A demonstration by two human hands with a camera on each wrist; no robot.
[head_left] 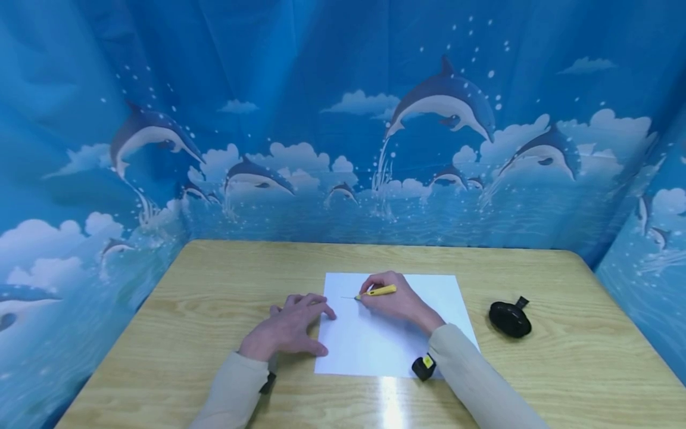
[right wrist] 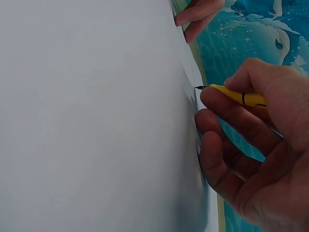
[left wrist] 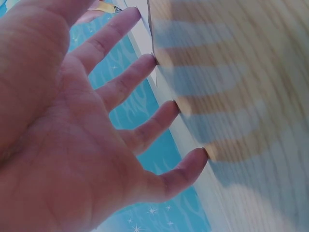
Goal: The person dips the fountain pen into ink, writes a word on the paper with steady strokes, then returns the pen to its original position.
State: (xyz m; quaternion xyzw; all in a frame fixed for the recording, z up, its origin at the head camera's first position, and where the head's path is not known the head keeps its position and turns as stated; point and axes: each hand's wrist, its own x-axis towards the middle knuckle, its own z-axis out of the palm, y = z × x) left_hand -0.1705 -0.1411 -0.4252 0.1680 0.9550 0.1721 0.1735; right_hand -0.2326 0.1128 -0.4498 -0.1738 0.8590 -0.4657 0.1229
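Low in the head view, left of centre, the left hand (head_left: 292,329) spreads its fingers at the left edge of a white sheet (head_left: 348,351) on the wooden desk (head_left: 161,357). A black object (head_left: 509,320) lies at lower right. Near the centre, the right hand (head_left: 398,302) pinches a yellow pen (head_left: 383,291), its nib at a thin line (head_left: 347,297) on the sheet. A blue dolphin backdrop (head_left: 321,77) fills the top.

right grip (right wrist: 263,145): pinches yellow pen (right wrist: 253,99) | nib (right wrist: 201,88): on white paper (right wrist: 96,121), meeting thin line (right wrist: 193,76) | left grip (right wrist: 200,15): at paper
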